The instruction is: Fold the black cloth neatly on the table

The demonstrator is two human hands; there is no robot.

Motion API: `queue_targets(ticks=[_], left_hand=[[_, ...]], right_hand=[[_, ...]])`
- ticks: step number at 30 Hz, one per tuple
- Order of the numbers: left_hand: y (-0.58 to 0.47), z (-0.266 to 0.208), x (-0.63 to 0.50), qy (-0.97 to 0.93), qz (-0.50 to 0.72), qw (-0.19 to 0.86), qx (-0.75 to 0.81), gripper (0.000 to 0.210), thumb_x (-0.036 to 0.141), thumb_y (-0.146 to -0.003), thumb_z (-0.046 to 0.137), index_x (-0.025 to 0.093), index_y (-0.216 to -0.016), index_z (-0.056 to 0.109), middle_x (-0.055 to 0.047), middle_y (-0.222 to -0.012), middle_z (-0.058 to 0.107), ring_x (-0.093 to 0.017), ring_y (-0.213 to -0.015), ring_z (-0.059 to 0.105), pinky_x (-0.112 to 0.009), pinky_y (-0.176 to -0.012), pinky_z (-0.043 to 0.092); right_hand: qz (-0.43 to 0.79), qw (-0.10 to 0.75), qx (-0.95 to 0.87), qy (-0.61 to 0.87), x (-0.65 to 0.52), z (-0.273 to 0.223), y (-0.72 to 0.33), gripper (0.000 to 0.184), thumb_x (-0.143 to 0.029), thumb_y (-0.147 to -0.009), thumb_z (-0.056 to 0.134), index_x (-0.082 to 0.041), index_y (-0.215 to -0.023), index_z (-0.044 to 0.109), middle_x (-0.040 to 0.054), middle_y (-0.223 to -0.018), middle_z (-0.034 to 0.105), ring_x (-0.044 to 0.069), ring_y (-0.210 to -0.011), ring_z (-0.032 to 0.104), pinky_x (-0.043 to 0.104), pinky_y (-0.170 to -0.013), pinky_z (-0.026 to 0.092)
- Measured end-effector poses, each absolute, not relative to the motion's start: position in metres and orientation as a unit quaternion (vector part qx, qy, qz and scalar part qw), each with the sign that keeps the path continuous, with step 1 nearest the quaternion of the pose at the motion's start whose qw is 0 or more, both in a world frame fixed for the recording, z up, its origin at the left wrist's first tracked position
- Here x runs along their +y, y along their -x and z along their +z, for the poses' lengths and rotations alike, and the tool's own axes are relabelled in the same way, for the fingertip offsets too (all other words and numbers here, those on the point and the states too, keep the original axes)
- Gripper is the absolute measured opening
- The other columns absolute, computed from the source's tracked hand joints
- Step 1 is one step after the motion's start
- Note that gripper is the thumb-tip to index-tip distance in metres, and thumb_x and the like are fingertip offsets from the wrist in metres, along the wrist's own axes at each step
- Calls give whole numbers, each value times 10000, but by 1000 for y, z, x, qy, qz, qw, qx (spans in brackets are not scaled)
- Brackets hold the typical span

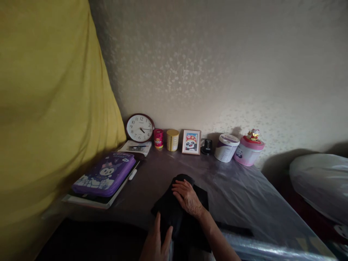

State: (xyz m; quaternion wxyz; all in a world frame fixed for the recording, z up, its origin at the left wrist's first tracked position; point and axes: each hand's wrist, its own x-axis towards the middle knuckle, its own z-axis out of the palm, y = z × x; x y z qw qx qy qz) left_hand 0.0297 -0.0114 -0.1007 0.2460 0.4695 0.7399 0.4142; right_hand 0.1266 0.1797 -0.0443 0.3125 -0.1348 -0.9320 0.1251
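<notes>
A folded black cloth item (170, 208), perhaps a garment, lies near the front of the table in the head view. My right hand (187, 197) rests flat on its upper part, fingers stretched out. Close to the near left edge of the bundle is my left hand (157, 241), its thumb and a finger apart; the other fingers are hidden. More black fabric (202, 197) spreads under and to the right of the bundle. Dark fabric (100, 239) also lies along the front left. The folds are hard to make out in the dim light.
A purple case (106, 174) sits on books at left, beside a yellow curtain (54, 108). Along the wall stand a clock (140, 127), a pink can (158, 139), a yellow can (172, 140), a framed panda picture (191, 141) and two tubs (227, 148).
</notes>
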Motion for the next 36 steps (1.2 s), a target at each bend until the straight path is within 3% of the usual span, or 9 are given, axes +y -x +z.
queue_targets(ticks=[2, 4, 10, 15, 18, 23, 28, 32, 36], left_hand=[[-37, -95, -10, -440, 442, 212, 753, 679, 374, -967, 349, 70, -1535, 135, -180, -1560, 312, -241, -1351, 477, -363, -1073, 448], [-41, -88, -10, -437, 448, 199, 754, 670, 354, -978, 327, 101, -1548, 81, -158, -1580, 276, -235, -1369, 454, -343, -1068, 449], [-38, -77, -11, -476, 422, 243, 732, 528, 332, -984, 295, 218, -1498, 338, -99, -1413, 567, -236, -1278, 560, -353, -1040, 468], [-38, -85, -9, -486, 439, 228, 720, 506, 325, -972, 277, 221, -1428, 469, -77, -1399, 585, -210, -1294, 548, -308, -1074, 427], [-39, -84, -9, -487, 440, 230, 719, 515, 340, -978, 253, 216, -1428, 469, -81, -1351, 629, -201, -1231, 606, -284, -1034, 456], [-36, -72, -12, -470, 424, 263, 729, 529, 366, -975, 251, 212, -1438, 455, -61, -1118, 759, -186, -1110, 680, -240, -931, 504], [-36, -73, -12, -459, 428, 275, 728, 538, 374, -985, 210, 222, -1457, 419, -52, -1244, 704, -161, -1015, 714, -216, -883, 510], [-37, -75, -12, -460, 449, 287, 710, 541, 397, -992, 205, 229, -1475, 382, -54, -1385, 603, -139, -960, 720, -218, -894, 504], [-38, -69, -13, -429, 466, 320, 705, 561, 474, -988, 222, 248, -1477, 380, -45, -1355, 630, -161, -956, 717, -248, -883, 528]], right_hand=[[120, 298, -936, 143, 187, -45, -118, 220, -215, -982, 501, -211, -1039, 713, 80, -1091, 746, 235, -1187, 618, 533, -1086, 379], [117, 280, -942, 146, 190, -43, -111, 216, -201, -976, 510, -217, -1001, 724, 69, -1062, 755, 227, -1167, 632, 519, -1088, 381], [132, 299, -937, 126, 170, -29, -118, 209, -216, -987, 504, -203, -1066, 697, 82, -1137, 729, 221, -1190, 614, 494, -1098, 379], [162, 281, -942, 82, 156, -32, -126, 183, -216, -982, 523, -227, -997, 705, 34, -1041, 755, 194, -1164, 626, 472, -1121, 353], [128, 288, -942, 116, 173, -40, -119, 210, -206, -981, 509, -219, -998, 718, 54, -1066, 752, 218, -1171, 625, 496, -1094, 387], [88, 375, -898, 212, 207, -37, -129, 271, -233, -988, 457, -187, -1093, 703, 123, -1174, 706, 265, -1125, 648, 501, -989, 502], [135, 417, -864, 246, 209, -27, -187, 250, -273, -993, 460, -220, -1054, 696, 89, -1093, 724, 229, -1003, 688, 404, -875, 580], [111, 398, -873, 257, 195, -33, -236, 233, -287, -995, 465, -245, -1056, 686, 66, -1058, 732, 225, -958, 702, 395, -861, 587], [100, 369, -886, 261, 175, -47, -264, 246, -238, -998, 445, -268, -1090, 672, 61, -1118, 713, 207, -982, 699, 357, -863, 591]])
